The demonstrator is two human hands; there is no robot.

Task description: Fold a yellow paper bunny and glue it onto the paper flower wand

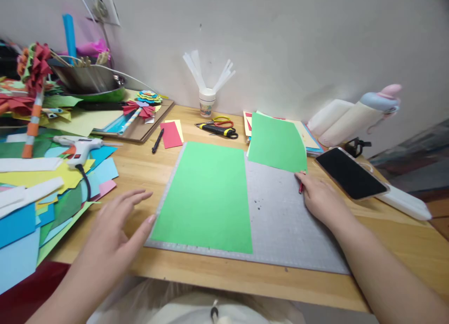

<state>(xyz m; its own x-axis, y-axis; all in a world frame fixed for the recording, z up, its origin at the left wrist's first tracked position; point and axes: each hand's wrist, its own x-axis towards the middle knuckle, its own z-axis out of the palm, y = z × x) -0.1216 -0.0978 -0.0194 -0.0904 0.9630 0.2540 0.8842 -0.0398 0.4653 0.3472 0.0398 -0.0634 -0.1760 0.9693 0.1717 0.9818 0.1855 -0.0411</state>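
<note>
Holding left grip apart beside green sheet on gray mat; resting right grip at red item, can't tell if clamped.

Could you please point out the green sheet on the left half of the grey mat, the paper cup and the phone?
Left green sheet point(207, 198): head view, middle of its upper face.
Paper cup point(207, 103): head view, its outer side wall.
Phone point(351, 173): head view, its dark screen.

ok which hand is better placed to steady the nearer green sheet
The left hand, probably: it is open beside the left edge of that green sheet, and looks empty. The right hand is farther off, by a red object.
</note>
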